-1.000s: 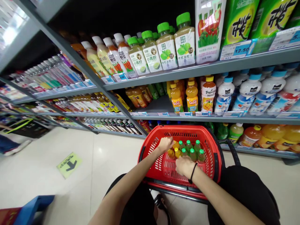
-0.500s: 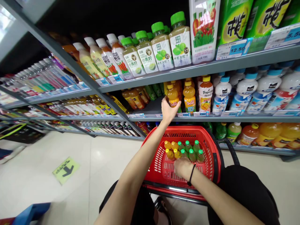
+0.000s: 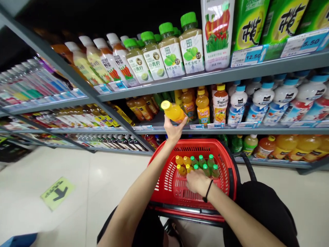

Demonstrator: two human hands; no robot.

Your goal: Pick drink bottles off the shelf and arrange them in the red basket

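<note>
drinks aisle, middle shelf (image 3: 164, 120): left hand (image 3: 172, 132) has fingers clamped on the base of the orange juice bottle (image 3: 174, 111), tilted cap-left above the red basket (image 3: 168, 181); right hand (image 3: 196, 181) rests on the basket bottles (image 3: 203, 162), grip unclear; looks mid-transfer, next move needs a free slot beside them.

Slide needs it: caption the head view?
Left hand holds tilted orange bottle by shelf; right hand on bottles in red basket.
</note>
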